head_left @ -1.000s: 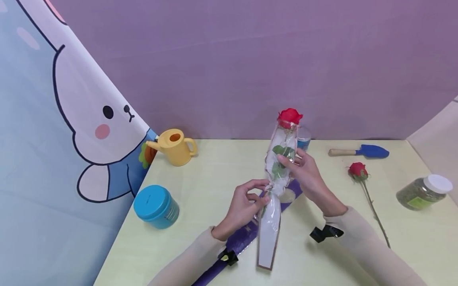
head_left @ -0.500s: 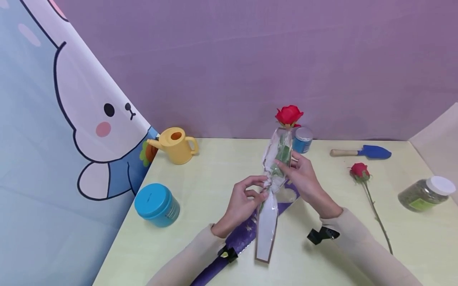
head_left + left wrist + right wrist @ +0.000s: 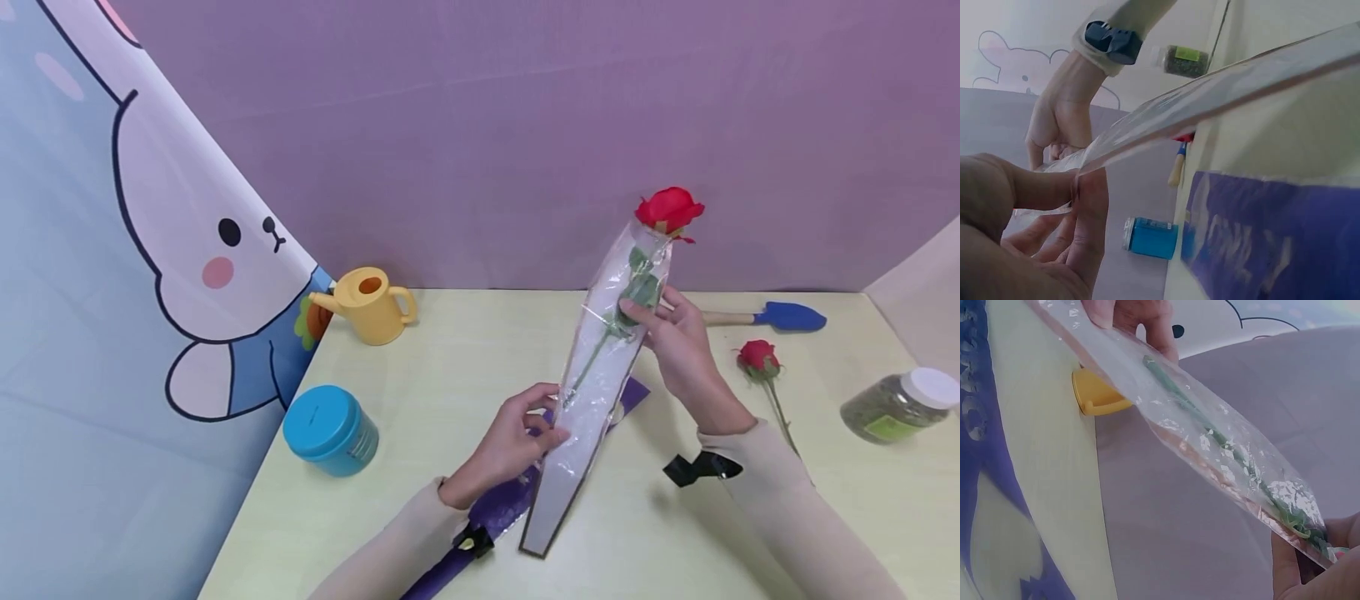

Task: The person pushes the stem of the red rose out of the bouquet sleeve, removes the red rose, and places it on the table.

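A red rose [image 3: 670,210] stands in a clear flower sleeve [image 3: 581,417] with a white back and brown edge, its bloom out of the wide top. The sleeve is held tilted, top to the right. My left hand [image 3: 517,440] pinches its left edge below the middle; in the left wrist view, thumb and finger [image 3: 1091,231] close on the film. My right hand [image 3: 678,354] grips the upper right edge, thumb over the leaves. The green stem [image 3: 1210,431] shows through the film and ends about midway down. Beneath lies a purple flower sleeve [image 3: 502,500] on the table.
On the left are a yellow watering can [image 3: 371,307] and a blue-lidded tub [image 3: 330,429]. To the right lie a blue trowel [image 3: 789,317], another red rose [image 3: 759,357] and a white-capped jar [image 3: 896,406]. A small blue jar [image 3: 1154,237] shows in the left wrist view.
The sleeve has gone from crumpled at the middle to stretched smooth. My right hand and the bloom have moved right and up, tilting the sleeve; my left hand has slid slightly lower.
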Motion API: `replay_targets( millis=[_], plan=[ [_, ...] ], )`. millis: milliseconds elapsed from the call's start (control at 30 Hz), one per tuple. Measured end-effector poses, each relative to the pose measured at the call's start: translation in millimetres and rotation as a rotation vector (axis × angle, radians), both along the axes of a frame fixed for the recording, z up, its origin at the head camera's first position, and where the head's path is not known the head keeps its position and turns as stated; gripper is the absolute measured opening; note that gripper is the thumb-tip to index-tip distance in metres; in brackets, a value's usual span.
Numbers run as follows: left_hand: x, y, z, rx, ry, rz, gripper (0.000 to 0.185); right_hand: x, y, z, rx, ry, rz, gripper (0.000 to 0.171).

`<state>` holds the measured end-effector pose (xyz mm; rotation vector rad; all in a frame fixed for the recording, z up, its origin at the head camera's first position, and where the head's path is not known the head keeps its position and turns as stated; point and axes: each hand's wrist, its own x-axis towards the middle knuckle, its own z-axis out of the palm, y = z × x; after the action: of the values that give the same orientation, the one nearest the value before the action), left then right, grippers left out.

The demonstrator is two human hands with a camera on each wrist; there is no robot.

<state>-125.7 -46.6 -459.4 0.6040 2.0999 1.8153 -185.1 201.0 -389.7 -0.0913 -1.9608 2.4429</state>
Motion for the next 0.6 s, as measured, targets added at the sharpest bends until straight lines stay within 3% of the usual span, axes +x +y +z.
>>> replay_targets(
  millis=[200,333,467,600],
  plan=[
    [-3.9,-3,8.3,-0.022,0.020,-0.041,0.061,1.2,2,5.2,-0.018,-0.002,0.007,0.075],
    [-6.1,-6,19.8,-0.063,0.053,-0.056,0.062,4.2,0,9.4,-0.016,-0.011,-0.001,0.073],
    [-10.8,-3,34.0,-0.054,0.133,0.020,0.051,8.4,-5,13.3,-0.008,0.003,-0.004,0.068],
    [-17.6,1,39.5,0.001,0.181,0.093,0.044,12.0,-10,13.2,0.023,0.014,0.006,0.066]
  ],
)
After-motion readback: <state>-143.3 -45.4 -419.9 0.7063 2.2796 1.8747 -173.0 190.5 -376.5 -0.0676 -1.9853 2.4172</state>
